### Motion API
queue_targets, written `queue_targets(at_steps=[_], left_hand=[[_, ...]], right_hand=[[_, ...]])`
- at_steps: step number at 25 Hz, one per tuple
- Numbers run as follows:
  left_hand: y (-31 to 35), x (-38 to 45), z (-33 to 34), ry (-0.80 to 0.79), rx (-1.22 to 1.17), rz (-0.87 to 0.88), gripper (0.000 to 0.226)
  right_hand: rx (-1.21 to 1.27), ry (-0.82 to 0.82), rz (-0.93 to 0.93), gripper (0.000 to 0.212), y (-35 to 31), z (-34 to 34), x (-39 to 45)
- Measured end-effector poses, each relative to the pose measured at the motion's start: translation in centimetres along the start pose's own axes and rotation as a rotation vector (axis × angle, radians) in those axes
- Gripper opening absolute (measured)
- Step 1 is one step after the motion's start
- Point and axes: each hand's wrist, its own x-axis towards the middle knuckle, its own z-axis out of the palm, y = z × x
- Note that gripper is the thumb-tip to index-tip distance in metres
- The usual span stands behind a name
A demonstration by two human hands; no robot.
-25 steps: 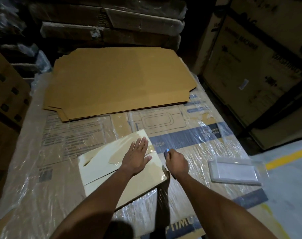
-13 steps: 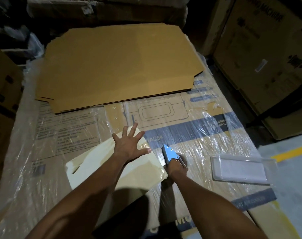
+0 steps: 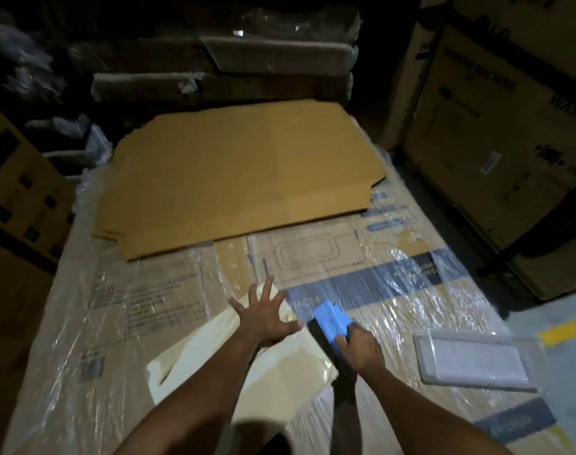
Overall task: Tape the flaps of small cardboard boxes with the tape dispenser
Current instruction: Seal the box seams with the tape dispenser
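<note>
A dim storeroom, seen from the head camera: printed cartons are stacked at the back and on the right, and the work surface is a large carton wrapped in glossy, wrinkled plastic film (image 3: 411,310). Beyond the fingertips lies a broad, matte brown sheet of flattened cardboard (image 3: 240,178) with clipped corners, covering the far half of the surface.

The left hand (image 3: 263,318) lies flat with its fingers (image 3: 266,287) spread wide, pressing on a pale cream small cardboard box (image 3: 280,366), folded flat, which lies under the palm and reaches back toward the person. Its far corner shows just past the fingertips.

Just right of the left thumb, the right hand (image 3: 359,348) curls its fingers round the blue tape dispenser (image 3: 332,318), whose angular plastic head sits at the box's right edge. A dark strip runs back from it under the wrist.

Well right of the right hand, a flat, translucent rectangular tray (image 3: 477,359) rests on the film. A yellow floor line (image 3: 566,326) shows beyond it.
</note>
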Motion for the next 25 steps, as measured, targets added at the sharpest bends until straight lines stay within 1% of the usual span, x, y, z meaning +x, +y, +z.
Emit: queue_targets(at_steps=[1, 2, 4, 5, 6, 7, 9, 10, 12, 13, 15, 18, 21, 23, 25], left_hand=[[0.4, 0.5, -0.9, 0.023, -0.072, -0.019, 0.073], [1.0, 0.9, -1.6, 0.085, -0.164, -0.014, 0.058], [2.7, 1.6, -3.2, 0.234, -0.368, 0.084, 0.027], [3.7, 1.6, -4.0, 0.231, -0.505, 0.140, 0.018], [4.6, 1.5, -4.8, 0.174, -0.660, 0.175, 0.017], [5.4, 1.2, -5.3, 0.079, -0.815, 0.174, 0.020], [6.4, 0.8, -5.6, -0.132, -1.062, 0.109, 0.029], [6.4, 0.8, -5.5, -0.234, -1.127, 0.081, 0.034], [6.1, 1.2, -4.9, -0.400, -1.197, 0.077, 0.042], [6.0, 1.3, -4.7, -0.456, -1.234, 0.084, 0.043], [5.9, 1.1, -4.5, -0.502, -1.311, 0.080, 0.039], [5.6, 0.1, -4.4, -0.446, -1.291, 0.115, 0.022], [5.0, 0.3, -3.8, -0.348, -1.310, 0.104, 0.014], [5.1, 0.5, -3.7, -0.260, -1.273, 0.059, 0.012], [5.1, 0.7, -4.0, -0.157, -1.222, 0.022, 0.013]], right_hand=[[0.014, 0.026, -0.039, 0.031, -0.2, -1.0, -0.3], [0.016, 0.051, -0.075, 0.033, -0.5, -2.0, -0.6], [0.011, 0.111, -0.146, 0.031, -1.3, -4.5, -1.3], [0.004, 0.134, -0.187, 0.032, -1.6, -5.7, -1.6], [0.004, 0.155, -0.230, 0.032, -1.9, -6.8, -1.9], [0.007, 0.167, -0.263, 0.030, -2.1, -7.8, -2.3], [0.018, 0.179, -0.301, 0.020, -2.3, -9.2, -3.0], [0.023, 0.184, -0.304, 0.016, -2.3, -9.6, -3.2], [0.023, 0.206, -0.308, 0.014, -2.1, -10.0, -3.5], [0.020, 0.218, -0.309, 0.015, -2.0, -10.1, -3.7], [0.019, 0.223, -0.316, 0.012, -1.8, -10.0, -3.9], [0.023, 0.211, -0.312, 0.010, -1.8, -9.6, -4.2], [0.007, 0.221, -0.294, 0.011, -2.2, -9.3, -4.2], [-0.069, 0.234, -0.246, 0.016, -3.1, -9.3, -4.0], [-0.085, 0.212, -0.184, 0.030, -4.1, -9.2, -3.7]])
